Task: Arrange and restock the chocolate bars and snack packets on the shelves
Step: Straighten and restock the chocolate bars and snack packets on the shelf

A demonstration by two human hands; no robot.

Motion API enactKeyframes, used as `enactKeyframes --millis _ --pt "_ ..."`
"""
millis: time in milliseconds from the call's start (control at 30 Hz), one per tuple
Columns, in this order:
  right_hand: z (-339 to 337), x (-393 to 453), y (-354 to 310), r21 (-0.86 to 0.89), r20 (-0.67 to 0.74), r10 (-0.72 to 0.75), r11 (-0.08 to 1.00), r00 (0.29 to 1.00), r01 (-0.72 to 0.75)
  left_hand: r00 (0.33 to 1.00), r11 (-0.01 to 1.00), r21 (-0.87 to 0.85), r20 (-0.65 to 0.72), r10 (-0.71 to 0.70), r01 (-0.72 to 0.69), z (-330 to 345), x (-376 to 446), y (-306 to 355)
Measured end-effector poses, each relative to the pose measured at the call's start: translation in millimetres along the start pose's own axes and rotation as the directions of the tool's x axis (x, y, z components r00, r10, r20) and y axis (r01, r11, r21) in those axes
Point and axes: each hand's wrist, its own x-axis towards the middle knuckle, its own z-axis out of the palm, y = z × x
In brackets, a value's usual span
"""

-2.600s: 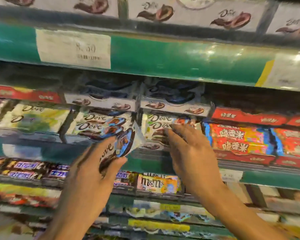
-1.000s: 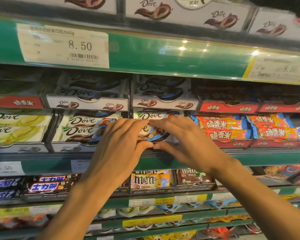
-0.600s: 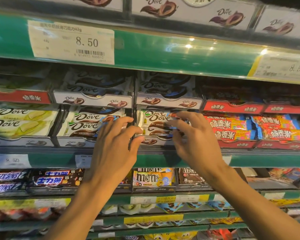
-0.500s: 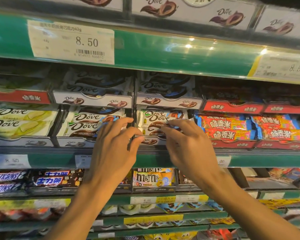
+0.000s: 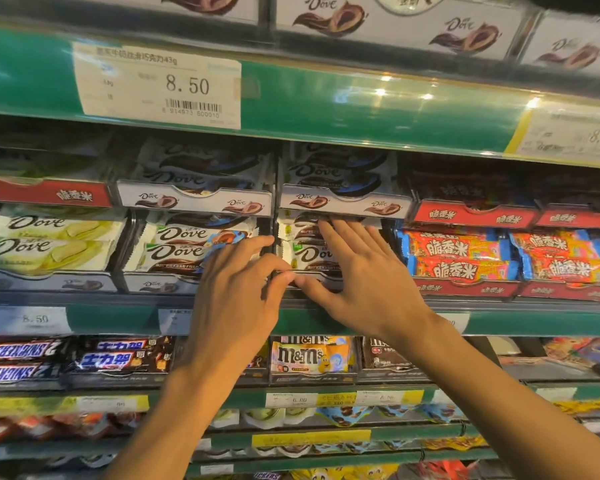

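Note:
White Dove chocolate bars (image 5: 307,252) lie stacked in a display box on the middle shelf. My right hand (image 5: 364,282) lies flat over that stack, fingers straight and spread, pressing on the bars. My left hand (image 5: 238,289) is just to its left, fingers extended, fingertips touching the neighbouring stack of Dove bars (image 5: 181,249). The two thumbs meet at the front lip of the box. Neither hand holds a bar.
Red-and-blue rice-crisp packets (image 5: 461,258) fill boxes to the right, pale green Dove bars (image 5: 49,244) to the left. More Dove boxes (image 5: 194,200) sit above. Below the green shelf edge (image 5: 534,323) are Snickers (image 5: 18,360) and M&M's (image 5: 309,355). A price tag (image 5: 160,86) reads 8.50.
Earlier my left hand held a Dove bar; that bar is now out of my hand. Both hands have since flattened onto the stacks, the right moving up over the bars.

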Motion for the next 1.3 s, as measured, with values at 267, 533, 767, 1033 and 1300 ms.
enactKeyframes --millis 267,533,767,1033,1300 --pt "-2 -8 -3 0.013 0.019 0.000 1.000 1.000 0.000 0.999 0.999 0.003 0.024 -0.042 0.042 -4 -1 4" --pt "6 -21 -8 -0.014 -0.053 0.012 1.000 0.999 -0.013 0.998 0.998 0.018 0.042 -0.054 0.053 -5 -3 6" --pt "9 -26 -12 0.027 -0.081 0.013 1.000 0.997 -0.011 0.998 0.998 0.015 0.037 -0.058 0.057 -6 -4 8" --pt "-1 -21 1 0.153 -0.076 -0.067 0.985 0.995 0.078 0.996 0.998 0.029 0.076 -0.053 0.051 -7 -3 10" --pt "-28 -58 28 0.463 -0.110 0.006 0.885 0.994 0.046 0.981 0.980 -0.073 0.062 -0.183 0.187 -16 -37 37"
